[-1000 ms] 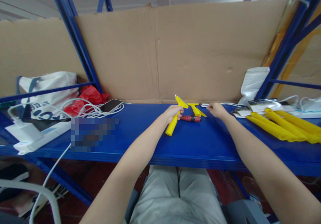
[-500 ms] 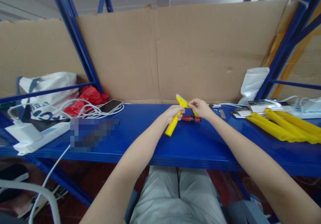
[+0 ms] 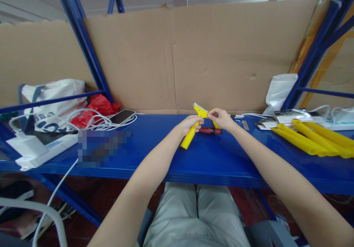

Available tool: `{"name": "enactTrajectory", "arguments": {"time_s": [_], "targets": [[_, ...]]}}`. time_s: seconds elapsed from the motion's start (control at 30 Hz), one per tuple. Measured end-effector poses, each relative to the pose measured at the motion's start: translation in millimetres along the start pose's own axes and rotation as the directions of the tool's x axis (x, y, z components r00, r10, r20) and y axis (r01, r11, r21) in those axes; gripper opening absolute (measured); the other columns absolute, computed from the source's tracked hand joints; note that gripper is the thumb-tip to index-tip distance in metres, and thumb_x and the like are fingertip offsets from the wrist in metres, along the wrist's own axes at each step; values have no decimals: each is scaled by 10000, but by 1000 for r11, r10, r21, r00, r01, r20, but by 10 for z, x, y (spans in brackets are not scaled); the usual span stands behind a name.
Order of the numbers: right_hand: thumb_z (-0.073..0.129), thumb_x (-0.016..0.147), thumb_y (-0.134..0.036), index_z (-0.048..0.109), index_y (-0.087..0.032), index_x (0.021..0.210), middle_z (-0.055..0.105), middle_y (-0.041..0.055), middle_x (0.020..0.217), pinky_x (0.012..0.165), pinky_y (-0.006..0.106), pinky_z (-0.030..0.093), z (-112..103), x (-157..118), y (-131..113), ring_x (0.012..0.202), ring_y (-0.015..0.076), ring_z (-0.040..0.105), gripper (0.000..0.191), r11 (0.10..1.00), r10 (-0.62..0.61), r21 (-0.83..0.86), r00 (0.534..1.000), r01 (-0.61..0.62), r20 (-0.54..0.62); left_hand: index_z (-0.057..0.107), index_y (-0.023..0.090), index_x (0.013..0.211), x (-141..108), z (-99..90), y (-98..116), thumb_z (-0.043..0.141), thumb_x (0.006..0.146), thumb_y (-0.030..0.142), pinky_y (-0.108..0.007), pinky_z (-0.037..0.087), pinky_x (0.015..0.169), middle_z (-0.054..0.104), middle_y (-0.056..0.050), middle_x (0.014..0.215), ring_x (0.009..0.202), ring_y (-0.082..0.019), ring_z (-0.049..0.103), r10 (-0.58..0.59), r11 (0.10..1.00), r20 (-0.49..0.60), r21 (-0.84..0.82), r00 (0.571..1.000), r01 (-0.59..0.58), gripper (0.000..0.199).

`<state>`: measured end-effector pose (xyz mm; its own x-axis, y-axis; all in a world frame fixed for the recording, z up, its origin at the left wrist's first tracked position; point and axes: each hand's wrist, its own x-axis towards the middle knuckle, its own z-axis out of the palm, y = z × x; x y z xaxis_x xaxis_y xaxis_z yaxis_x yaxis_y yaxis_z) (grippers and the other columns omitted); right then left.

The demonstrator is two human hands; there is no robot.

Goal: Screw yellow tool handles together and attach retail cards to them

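A yellow scraper (image 3: pixel 188 139) with a wide head and a pale metallic edge is held above the blue shelf. My left hand (image 3: pixel 192 123) wraps round its handle just below the head, and the handle's end points toward me. At the right part of the head, my right hand (image 3: pixel 219 118) has thumb and fingers pinched together; whatever is between the fingertips is too small to make out. Beneath the hands lies a red and black tool handle (image 3: pixel 210 130) on the shelf. A small flat metal strip (image 3: pixel 245 125) rests to the right of my right hand.
Several yellow scraper handles (image 3: pixel 309 140) lie at the right by flat packages (image 3: pixel 293 116) and a white pouch (image 3: pixel 280 92). On the left are a phone (image 3: pixel 123 117), white cables, a power strip (image 3: pixel 52 151), a red plastic bag (image 3: pixel 101 106) and a cloth bag. Cardboard (image 3: pixel 215 55) stands behind.
The scraper has shifted very slightly to the left. Both hands keep almost the same place and grip.
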<state>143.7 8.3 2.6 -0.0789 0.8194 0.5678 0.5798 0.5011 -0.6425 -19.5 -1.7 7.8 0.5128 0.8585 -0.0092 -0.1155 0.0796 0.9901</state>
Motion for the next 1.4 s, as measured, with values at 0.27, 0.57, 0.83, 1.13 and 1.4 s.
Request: {"name": "enactTrajectory", "arguments": {"time_s": [0.27,0.57,0.83,1.13,1.4], "targets": [[569,680,-154,503,-176,639,564,-9,648,696,287,452,-7,-31,-74,624,114,524,81,990,122,69,993,-121,-8,417,166,710,-10,3,4,430,782,46,-144,219,312,418,73,500,298,-15,314,-1,1000,31,-2,1000,1,140],[624,653,-154,504,-173,819,599,55,945,855,339,440,7,-36,-76,878,147,559,206,965,216,173,970,-196,-109,419,168,717,-4,-6,8,451,781,65,-140,227,306,417,76,503,296,-16,310,5,1000,49,-13,999,-5,125],[580,695,-102,513,-186,891,605,7,848,653,239,463,-29,-61,-112,731,95,568,224,846,325,410,939,-341,109,430,162,730,-20,13,22,421,777,39,-143,226,300,417,74,501,289,-16,307,7,1000,77,-29,997,-5,131],[604,668,-82,523,-180,885,606,0,827,573,179,444,-65,-54,-69,685,70,553,252,824,277,478,952,-304,129,413,169,713,-36,28,38,415,784,43,-143,211,293,413,72,496,284,-17,297,1,999,81,-47,997,2,145],[608,727,-165,514,-178,880,616,15,833,543,169,439,-28,-50,-71,686,76,568,180,857,308,400,945,-324,107,422,171,735,-9,3,28,425,785,50,-138,220,290,404,82,483,279,-19,292,29,997,80,-69,996,-23,131]]}}
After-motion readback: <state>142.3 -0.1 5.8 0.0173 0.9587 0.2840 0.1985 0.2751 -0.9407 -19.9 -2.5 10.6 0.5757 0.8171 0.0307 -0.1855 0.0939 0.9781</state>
